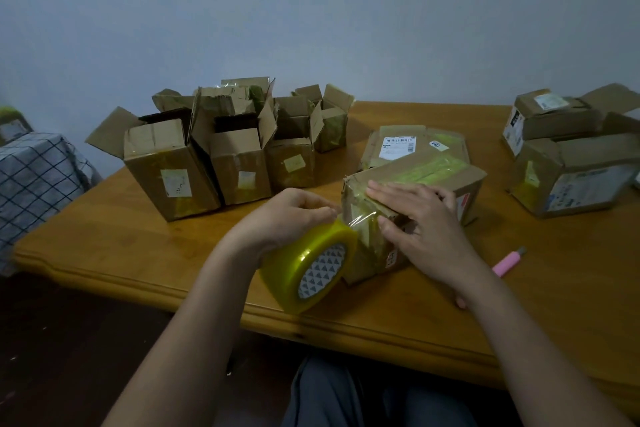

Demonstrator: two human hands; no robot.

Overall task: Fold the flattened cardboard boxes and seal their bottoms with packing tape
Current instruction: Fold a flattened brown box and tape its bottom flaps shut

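Note:
A folded cardboard box [446, 180] lies on its side on the wooden table [138, 253], its closed flaps turned toward me. My left hand [291, 215] grips a yellowish roll of packing tape [308, 265] just left of the box, and a clear strip runs from the roll onto the box's near end. With straight fingers, my right hand [422, 218] presses flat on the box's top and near face, over the tape.
Several upright open boxes [207, 156] stand in a group at the back left. A flattened box with a shipping label [408, 146] lies behind the one I work on. Stacked boxes [568, 163] sit at the right. A pink utility knife [507, 262] lies at the right.

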